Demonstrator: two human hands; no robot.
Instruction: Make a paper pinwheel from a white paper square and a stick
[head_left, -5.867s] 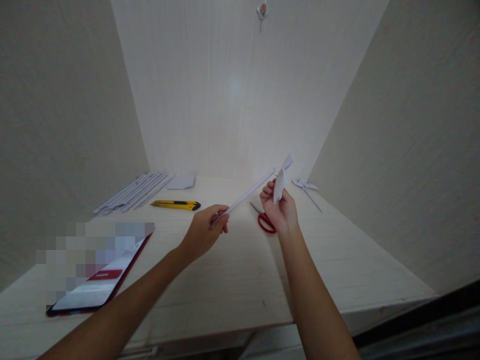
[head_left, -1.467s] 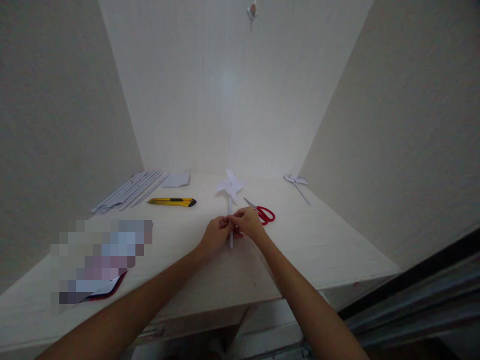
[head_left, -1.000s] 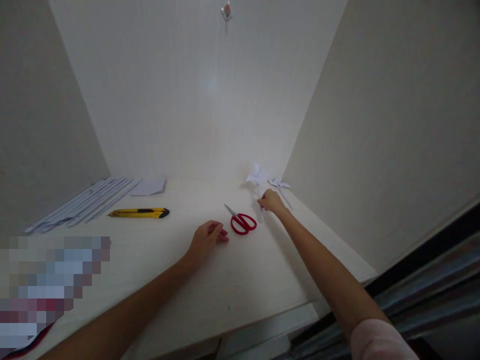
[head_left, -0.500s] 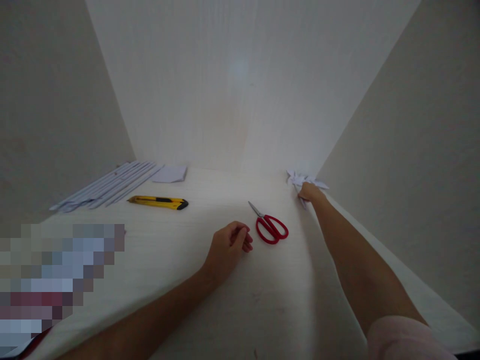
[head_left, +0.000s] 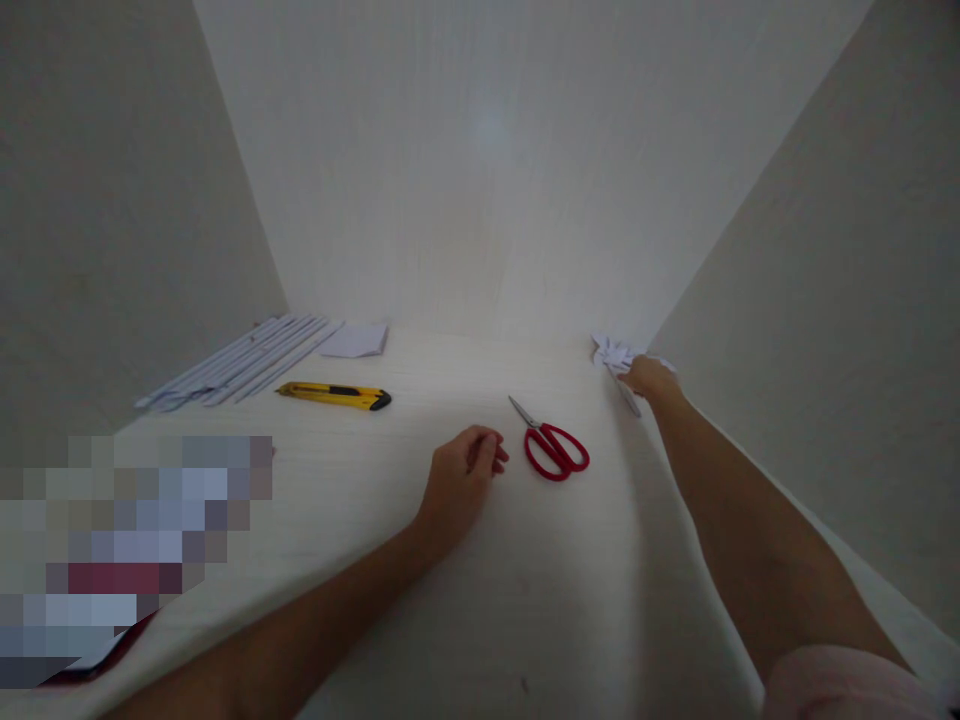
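My left hand [head_left: 461, 475] rests over the white tabletop with its fingers curled in and the thumb against them; nothing shows in it. Just to its right lie scissors [head_left: 555, 452] with red handles, blades pointing away to the upper left. In the far right corner, my right hand [head_left: 649, 378] is closed at a pile of folded white paper pieces [head_left: 613, 353]. Its fingertips are at a narrow folded paper strip [head_left: 628, 396] that slants toward me. The hand hides part of the pile, and its exact grip is hard to see.
A yellow utility knife [head_left: 334, 396] lies left of centre. Behind it are a bundle of thin white paper strips [head_left: 240, 365] and a folded white sheet [head_left: 356, 341]. Pale walls close off the table [head_left: 450, 375] at the back and sides. A blurred-out patch [head_left: 150, 540] covers the near left.
My view has shifted slightly, so everything sits a little further right. My right hand has slid slightly right along the paper pile, showing more of the strip. The left hand stays curled.
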